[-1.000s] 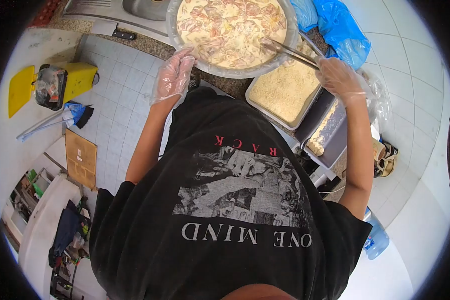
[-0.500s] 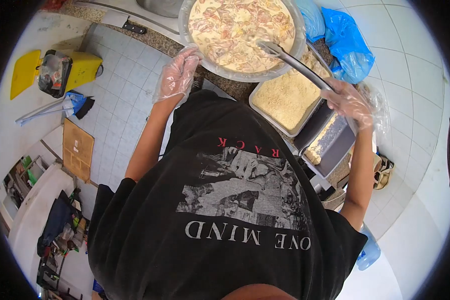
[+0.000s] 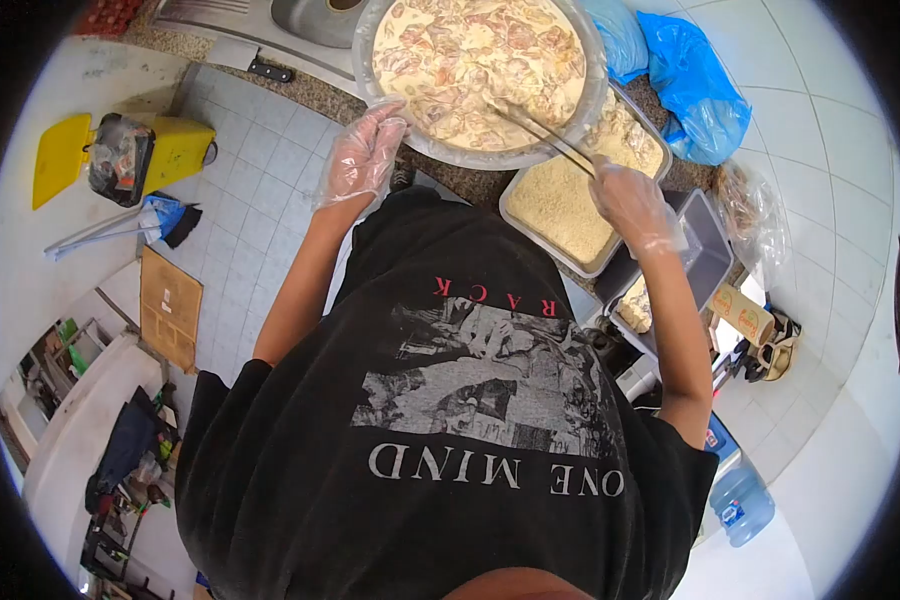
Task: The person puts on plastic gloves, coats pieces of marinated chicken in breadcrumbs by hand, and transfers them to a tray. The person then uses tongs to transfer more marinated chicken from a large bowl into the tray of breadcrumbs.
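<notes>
At the top, a large round basin (image 3: 470,160) holds pieces of raw meat (image 3: 480,60) in a creamy batter. My left hand (image 3: 362,155), in a clear plastic glove, is closed at the near left rim of the basin. Metal tongs (image 3: 558,138) are gripped in my gloved right hand (image 3: 632,208), their tips down in the batter near the basin's front. Below that hand lies a rectangular tray of pale flour-like coating (image 3: 560,210), with coated pieces (image 3: 620,132) at its far end. A grey bin (image 3: 705,245) beside it, partly behind my right forearm, contains some coated pieces.
Blue plastic bags (image 3: 690,90) sit right of the basin, and a clear bag (image 3: 755,215) lies lower. A knife (image 3: 270,70) rests at the counter edge near the sink (image 3: 315,22). A yellow trash bin (image 3: 175,150) stands on the floor at left.
My right hand has moved left with the tongs, whose tips shifted left and lower in the batter. My left hand stays at the rim. The grey bin is more exposed at right.
</notes>
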Action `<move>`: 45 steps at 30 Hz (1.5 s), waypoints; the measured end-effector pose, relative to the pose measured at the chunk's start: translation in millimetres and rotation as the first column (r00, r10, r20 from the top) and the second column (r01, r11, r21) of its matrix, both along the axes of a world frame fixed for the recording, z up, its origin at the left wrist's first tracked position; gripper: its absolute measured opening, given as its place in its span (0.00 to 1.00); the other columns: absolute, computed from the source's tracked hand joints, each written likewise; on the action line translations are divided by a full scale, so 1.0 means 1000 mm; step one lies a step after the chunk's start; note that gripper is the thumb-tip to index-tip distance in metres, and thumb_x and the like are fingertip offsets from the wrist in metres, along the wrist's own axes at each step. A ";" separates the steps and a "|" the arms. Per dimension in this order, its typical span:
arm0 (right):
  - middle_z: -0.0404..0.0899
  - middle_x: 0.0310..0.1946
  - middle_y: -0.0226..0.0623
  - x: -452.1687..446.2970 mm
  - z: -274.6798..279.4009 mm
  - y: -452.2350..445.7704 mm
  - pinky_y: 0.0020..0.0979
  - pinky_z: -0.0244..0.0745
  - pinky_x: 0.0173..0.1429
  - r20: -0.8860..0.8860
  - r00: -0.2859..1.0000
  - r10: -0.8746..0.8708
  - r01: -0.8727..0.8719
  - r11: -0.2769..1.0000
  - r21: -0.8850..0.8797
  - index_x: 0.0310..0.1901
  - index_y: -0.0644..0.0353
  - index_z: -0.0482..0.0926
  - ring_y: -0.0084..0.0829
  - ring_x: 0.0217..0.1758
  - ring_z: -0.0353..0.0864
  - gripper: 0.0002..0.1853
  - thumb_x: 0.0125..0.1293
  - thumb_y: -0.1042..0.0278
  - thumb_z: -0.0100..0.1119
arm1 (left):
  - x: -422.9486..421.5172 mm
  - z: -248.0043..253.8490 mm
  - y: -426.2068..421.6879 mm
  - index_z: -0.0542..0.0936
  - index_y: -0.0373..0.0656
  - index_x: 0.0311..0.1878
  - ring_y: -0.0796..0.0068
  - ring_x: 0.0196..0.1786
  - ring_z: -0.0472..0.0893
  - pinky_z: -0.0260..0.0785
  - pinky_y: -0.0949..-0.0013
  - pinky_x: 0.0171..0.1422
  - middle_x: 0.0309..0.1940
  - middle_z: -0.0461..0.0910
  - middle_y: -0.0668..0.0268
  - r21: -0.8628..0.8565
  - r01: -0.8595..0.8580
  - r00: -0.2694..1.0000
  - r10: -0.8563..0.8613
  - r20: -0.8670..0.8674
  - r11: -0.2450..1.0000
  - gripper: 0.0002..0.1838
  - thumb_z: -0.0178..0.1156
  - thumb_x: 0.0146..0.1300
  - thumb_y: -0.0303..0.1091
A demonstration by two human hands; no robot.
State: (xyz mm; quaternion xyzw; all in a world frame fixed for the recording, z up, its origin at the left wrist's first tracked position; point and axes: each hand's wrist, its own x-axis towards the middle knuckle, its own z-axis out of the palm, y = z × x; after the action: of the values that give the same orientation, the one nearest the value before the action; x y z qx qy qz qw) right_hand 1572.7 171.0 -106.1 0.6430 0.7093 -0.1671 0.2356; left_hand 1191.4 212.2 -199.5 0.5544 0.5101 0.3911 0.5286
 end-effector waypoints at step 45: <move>0.79 0.26 0.53 0.103 0.045 -0.185 0.48 0.75 0.39 -0.371 0.567 -0.735 0.785 0.619 -0.027 0.62 0.64 0.82 0.45 0.28 0.84 0.22 0.79 0.54 0.61 | 0.052 -0.012 0.000 0.79 0.34 0.72 0.76 0.56 0.85 0.75 0.69 0.69 0.54 0.88 0.63 -0.086 0.126 0.991 -0.123 0.044 0.988 0.20 0.59 0.86 0.35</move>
State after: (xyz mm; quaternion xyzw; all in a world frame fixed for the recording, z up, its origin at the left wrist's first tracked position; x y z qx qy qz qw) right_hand 1676.1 -13.9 -60.6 0.8602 0.4021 -0.3117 -0.0344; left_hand 1243.1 212.1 -211.3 0.5534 0.4810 0.3450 0.5859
